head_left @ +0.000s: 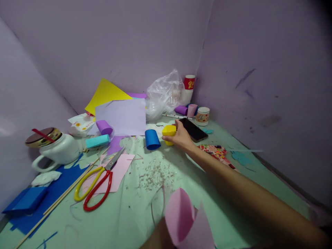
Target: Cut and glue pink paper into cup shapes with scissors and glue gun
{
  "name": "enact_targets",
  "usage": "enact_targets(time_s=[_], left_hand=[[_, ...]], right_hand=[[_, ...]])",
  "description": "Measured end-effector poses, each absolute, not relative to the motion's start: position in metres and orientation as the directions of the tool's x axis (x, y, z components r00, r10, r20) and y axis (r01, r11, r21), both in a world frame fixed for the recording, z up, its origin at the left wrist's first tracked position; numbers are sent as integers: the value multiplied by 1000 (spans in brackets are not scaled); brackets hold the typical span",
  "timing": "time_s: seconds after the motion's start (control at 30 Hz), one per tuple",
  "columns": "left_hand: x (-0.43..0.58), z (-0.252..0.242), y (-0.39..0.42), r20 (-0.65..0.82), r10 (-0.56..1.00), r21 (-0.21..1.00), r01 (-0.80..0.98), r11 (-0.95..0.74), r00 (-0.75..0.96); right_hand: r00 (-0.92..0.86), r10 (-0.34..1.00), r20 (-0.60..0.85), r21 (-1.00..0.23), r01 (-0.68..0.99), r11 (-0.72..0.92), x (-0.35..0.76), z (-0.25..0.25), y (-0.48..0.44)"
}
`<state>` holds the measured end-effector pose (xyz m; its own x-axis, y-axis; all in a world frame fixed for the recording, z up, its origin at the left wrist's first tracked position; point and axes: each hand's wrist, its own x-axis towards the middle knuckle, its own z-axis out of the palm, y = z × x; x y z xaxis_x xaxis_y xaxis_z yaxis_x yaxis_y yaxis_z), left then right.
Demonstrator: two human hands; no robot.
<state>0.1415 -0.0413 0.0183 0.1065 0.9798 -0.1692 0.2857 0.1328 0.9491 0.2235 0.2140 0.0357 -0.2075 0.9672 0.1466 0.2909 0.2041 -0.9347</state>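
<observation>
"Pinching what, in the head view?"
"The yellow roll point(169, 131), at three o'clock from the blue roll point(152, 139), between thumb and fingers of the right hand point(182, 135)."
"And the left hand point(163, 232)?"
"Near six o'clock, behind folded pink paper point(178, 216); its finger state cannot be told."

One yellow paper roll point(169, 130), one bright blue paper roll point(151, 140), one turquoise paper roll point(98, 141), one pale pink paper roll point(192, 110) and two purple paper rolls point(104, 126) are counted, plus one larger curled pink paper piece point(178, 214). One pair of metal scissors with red and yellow handles point(109, 166), one black phone point(193, 129), one white handled pot point(63, 150), one clear plastic bag point(163, 97) and one short printed tub point(202, 117) are seen. At least two thin wooden sticks point(70, 189) are made out; the tiny pale crumbs point(157, 174) cannot be counted.
</observation>
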Motion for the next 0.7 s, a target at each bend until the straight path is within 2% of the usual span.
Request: enact_targets(time_s=[0.07, 0.13, 0.27, 0.33, 0.4, 0.47, 0.53, 0.6, 0.7], left_hand=[[141, 16, -35, -183, 975, 958, 244, 149, 123], [129, 22, -23, -167, 985, 970, 187, 156, 44], [100, 39, -5, -22, 902, 969, 214, 126, -431], [95, 44, -5, 35, 857, 942, 304, 144, -514], [98, 45, -11, 88, 908, 872, 472, 129, -410], [105, 44, -18, 117, 978, 772, 635, 21, -175], [111, 39, -24, 130, 991, 697, 710, -103, 15], [115, 33, -27, 137, 989, 645, 753, -129, 52], [117, 26, -27, 117, 993, 594, 802, -64, -7]], right_hand=[[-175, 971, 162, -936, 286, 207, 219, 32, 213], [-160, 972, 173, -943, 259, 211, 222, 35, 208], [-187, 961, 202, -960, 157, 233, 253, 52, 177], [-251, 949, 190, -968, 114, 223, 274, 58, 145], [-390, 907, 157, -980, 51, 191, 294, 57, 109], [-465, 882, 79, -988, 80, 130, 308, 48, 76], [-496, 868, 8, -990, 118, 76, 316, 35, 53], [-527, 850, 0, -989, 125, 78, 318, 24, 41], [-609, 790, 73, -967, 149, 205, 318, 14, 38]])
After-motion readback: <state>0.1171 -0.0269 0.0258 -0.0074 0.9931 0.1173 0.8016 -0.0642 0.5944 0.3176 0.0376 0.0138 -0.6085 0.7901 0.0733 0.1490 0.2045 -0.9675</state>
